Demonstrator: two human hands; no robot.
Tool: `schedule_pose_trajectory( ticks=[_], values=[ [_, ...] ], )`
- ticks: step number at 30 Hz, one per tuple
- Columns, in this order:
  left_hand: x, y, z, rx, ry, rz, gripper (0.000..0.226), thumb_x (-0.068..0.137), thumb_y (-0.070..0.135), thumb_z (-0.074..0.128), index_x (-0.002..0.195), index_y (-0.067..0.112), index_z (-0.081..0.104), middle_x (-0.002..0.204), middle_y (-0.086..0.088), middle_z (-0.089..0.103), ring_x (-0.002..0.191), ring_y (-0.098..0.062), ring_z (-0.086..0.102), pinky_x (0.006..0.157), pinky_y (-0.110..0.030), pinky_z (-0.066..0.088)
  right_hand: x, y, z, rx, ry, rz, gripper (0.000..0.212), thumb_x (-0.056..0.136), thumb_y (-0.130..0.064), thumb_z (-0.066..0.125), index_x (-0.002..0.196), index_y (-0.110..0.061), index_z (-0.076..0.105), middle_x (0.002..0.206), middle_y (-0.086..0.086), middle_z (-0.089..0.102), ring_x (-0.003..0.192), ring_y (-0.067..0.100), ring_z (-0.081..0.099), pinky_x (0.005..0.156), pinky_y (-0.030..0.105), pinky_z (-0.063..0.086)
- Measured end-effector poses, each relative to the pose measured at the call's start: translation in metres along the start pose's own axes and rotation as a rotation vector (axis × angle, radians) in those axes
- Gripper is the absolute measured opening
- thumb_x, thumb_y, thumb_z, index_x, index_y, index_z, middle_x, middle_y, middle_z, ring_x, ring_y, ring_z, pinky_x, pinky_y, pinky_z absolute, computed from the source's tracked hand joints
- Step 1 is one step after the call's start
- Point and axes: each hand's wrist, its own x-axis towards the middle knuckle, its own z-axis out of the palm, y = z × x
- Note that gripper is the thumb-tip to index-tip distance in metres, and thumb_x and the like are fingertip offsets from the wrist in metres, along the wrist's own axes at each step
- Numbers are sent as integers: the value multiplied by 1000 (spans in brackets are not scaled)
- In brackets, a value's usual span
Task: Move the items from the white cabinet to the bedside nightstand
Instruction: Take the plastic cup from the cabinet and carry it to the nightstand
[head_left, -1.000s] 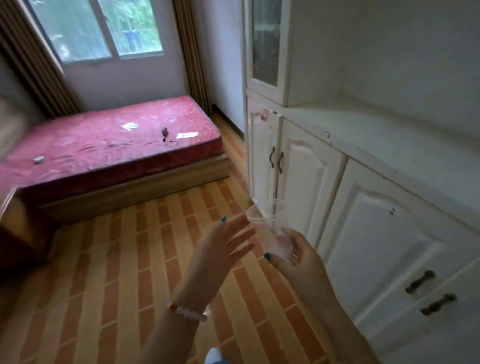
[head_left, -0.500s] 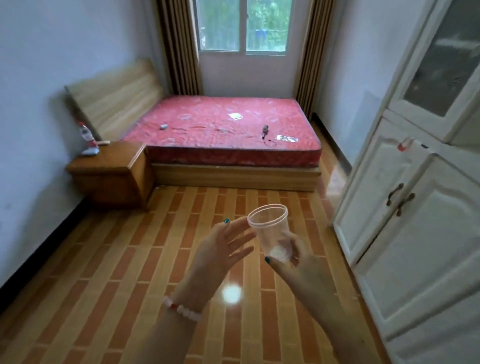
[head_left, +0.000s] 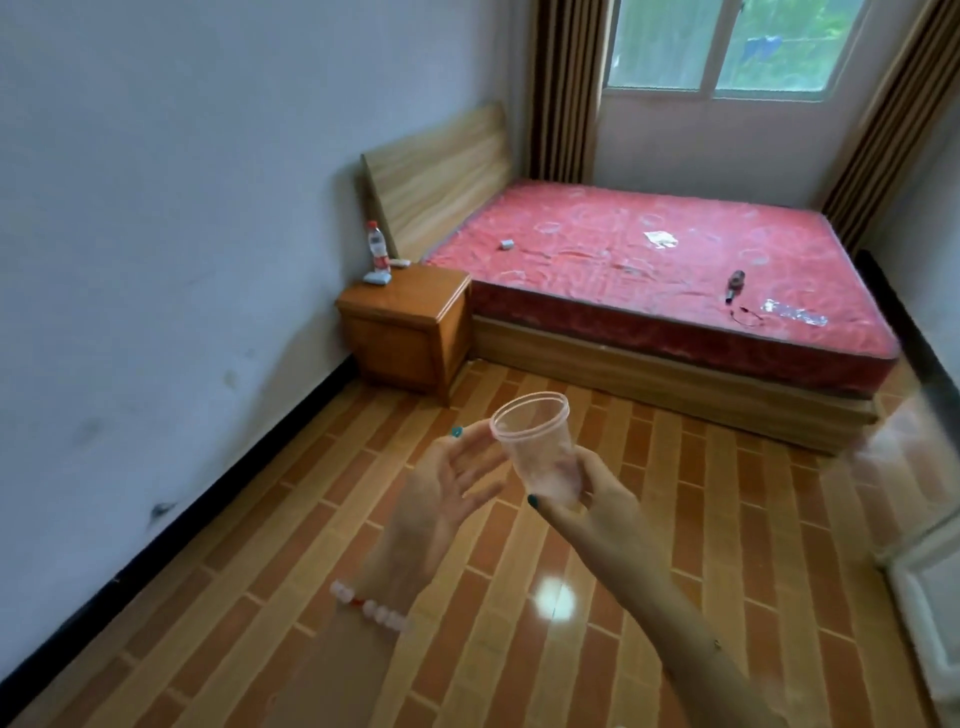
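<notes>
Mid-carry: the right hand (head_left: 597, 499) grips a clear plastic cup (head_left: 537, 441), the left hand (head_left: 447, 483) open beside it; next, crossing to the nightstand (head_left: 405, 332).

So the wooden nightstand (head_left: 415, 301) sits up and left of the left hand (head_left: 447, 483), just beside the bed. At the back of its top, by the wall, a water bottle (head_left: 377, 249) with a red label stands upright next to a small flat whitish thing (head_left: 377, 279). The red mattress (head_left: 597, 270), up and right of the right hand (head_left: 597, 504), has bits scattered on it: a little grey item (head_left: 507, 244), a white paper (head_left: 661, 238), a dark tool-ish thing (head_left: 735, 283) and a clear wrapper (head_left: 795, 313). The brick-pattern floor (head_left: 260, 597) is under both hands.
</notes>
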Motion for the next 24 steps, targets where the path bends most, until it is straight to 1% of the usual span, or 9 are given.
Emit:
schedule_pose_trajectory(
  ticks=[4, 7, 11, 15, 17, 20, 24],
  values=[
    [31, 9, -28, -50, 87, 21, 42, 102, 28, 25, 125, 10, 55, 124, -6, 64, 114, -19, 60, 100, -43, 44, 47, 0, 30, 9, -85, -21, 48, 78, -31, 73, 121, -30, 50, 100, -23, 58, 94, -11, 55, 76, 11, 48],
    [64, 15, -42, -61, 143, 41, 41, 102, 28, 26, 124, 12, 56, 122, -5, 65, 115, -19, 60, 103, -44, 42, 89, 3, 46, 19, -142, -34, 46, 78, -30, 73, 116, -34, 49, 98, -23, 58, 93, -7, 57, 79, 17, 49],
    [119, 29, -61, -33, 212, 72, 39, 102, 28, 25, 122, 15, 56, 124, -4, 64, 114, -17, 60, 102, -43, 43, 161, 9, 66, 37, -204, -57, 45, 77, -27, 74, 112, -37, 49, 97, -23, 60, 93, -8, 57, 78, 17, 49],
    [187, 56, -74, -39, 283, 92, 38, 102, 29, 26, 119, 17, 58, 120, -4, 67, 113, -19, 61, 101, -44, 44, 246, 5, 83, 71, -265, -70, 42, 77, -34, 72, 114, -34, 52, 99, -21, 62, 91, -8, 58, 72, 13, 49],
    [221, 69, -79, -58, 307, 100, 37, 101, 29, 28, 119, 16, 58, 119, -3, 67, 114, -20, 60, 101, -44, 44, 287, 2, 89, 86, -302, -81, 41, 78, -34, 72, 113, -34, 53, 100, -19, 63, 91, -6, 59, 72, 13, 48],
    [268, 86, -89, -54, 335, 131, 40, 102, 29, 27, 125, 13, 55, 123, -4, 64, 115, -19, 60, 102, -44, 43, 342, 0, 97, 88, -345, -97, 42, 77, -31, 72, 114, -33, 53, 99, -17, 63, 91, -3, 59, 71, 15, 48],
    [313, 101, -104, -51, 369, 143, 42, 102, 27, 26, 130, 9, 52, 126, -5, 62, 116, -19, 59, 103, -45, 42, 397, -1, 114, 87, -390, -113, 42, 76, -33, 72, 113, -35, 52, 98, -19, 62, 89, -8, 57, 67, 9, 44]
  ],
)
